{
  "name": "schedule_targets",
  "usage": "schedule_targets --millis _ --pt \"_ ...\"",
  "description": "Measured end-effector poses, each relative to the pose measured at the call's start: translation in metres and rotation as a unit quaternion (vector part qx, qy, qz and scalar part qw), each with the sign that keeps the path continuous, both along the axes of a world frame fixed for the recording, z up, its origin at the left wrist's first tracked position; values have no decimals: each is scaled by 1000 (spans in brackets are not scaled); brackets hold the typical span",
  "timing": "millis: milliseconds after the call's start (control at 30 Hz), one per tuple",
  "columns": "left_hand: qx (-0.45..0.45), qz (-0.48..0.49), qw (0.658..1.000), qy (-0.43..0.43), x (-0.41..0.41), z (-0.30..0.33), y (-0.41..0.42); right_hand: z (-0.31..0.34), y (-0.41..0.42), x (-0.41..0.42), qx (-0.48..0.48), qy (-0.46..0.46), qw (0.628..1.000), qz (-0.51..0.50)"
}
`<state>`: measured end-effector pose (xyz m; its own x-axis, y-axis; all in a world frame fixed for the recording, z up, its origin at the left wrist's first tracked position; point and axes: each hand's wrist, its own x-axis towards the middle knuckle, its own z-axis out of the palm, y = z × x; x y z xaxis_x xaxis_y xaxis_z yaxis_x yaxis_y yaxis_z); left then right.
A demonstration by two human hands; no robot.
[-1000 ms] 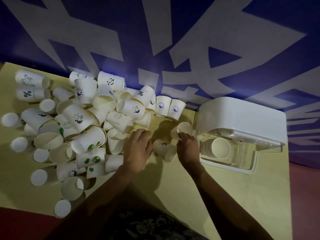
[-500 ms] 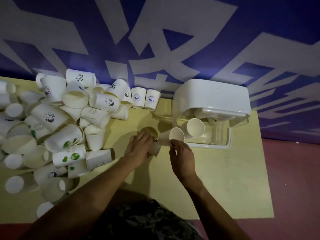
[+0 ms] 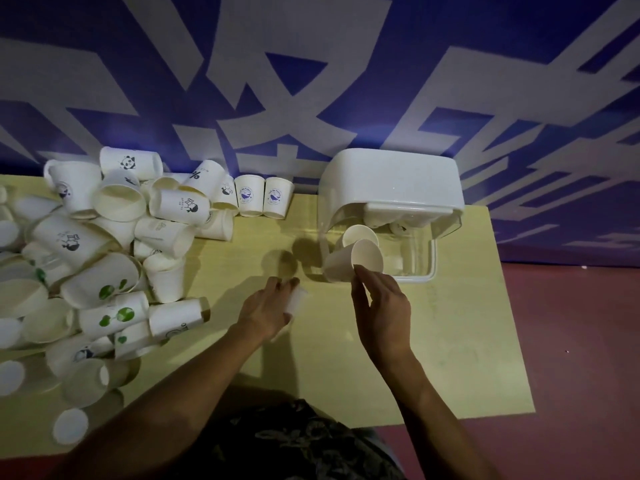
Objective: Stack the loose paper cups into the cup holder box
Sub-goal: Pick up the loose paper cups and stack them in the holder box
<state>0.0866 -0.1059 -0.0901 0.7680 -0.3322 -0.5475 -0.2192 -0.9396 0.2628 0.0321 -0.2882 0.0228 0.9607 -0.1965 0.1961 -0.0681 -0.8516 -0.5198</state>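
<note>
A plain paper cup (image 3: 349,260) is held tilted at the open front of the cup holder box (image 3: 391,181), its mouth turned toward the camera and its base pointing left; the right hand (image 3: 382,311) pinches it at the lower rim with thumb and fingertips, the remaining fingers loosely curved; just behind it a stack of nested cups (image 3: 358,233) lies on its side inside the box's clear lower tray (image 3: 420,271), mouth outward, and the held cup overlaps that stack without being seated in it; the box has a white lid over a transparent body and stands at the far right of the yellow table (image 3: 346,358), against the purple and white patterned wall (image 3: 311,81); the left hand (image 3: 268,306) lies low on the table left of the box, fingers curled round a second cup (image 3: 296,301), of which only a pale, blurred edge shows, so the grip appears closed but its exact form cannot be confirmed; two upright cups with purple whale marks (image 3: 261,195) stand side by side at the wall; a large heap of loose cups (image 3: 104,254), lying at all angles with panda, leaf and percent prints, covers the left of the table; dark patterned clothing (image 3: 294,445) shows at the near edge.
</note>
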Motion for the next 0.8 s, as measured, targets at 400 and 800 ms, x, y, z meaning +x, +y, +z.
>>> schedule_targets --millis 400,800 --pt "-294 191 894 -278 3 95 -10 3 -49 35 -39 7 997 71" --pt "-338 211 869 -294 -6 131 -40 -30 -63 62 -119 81 973 178"
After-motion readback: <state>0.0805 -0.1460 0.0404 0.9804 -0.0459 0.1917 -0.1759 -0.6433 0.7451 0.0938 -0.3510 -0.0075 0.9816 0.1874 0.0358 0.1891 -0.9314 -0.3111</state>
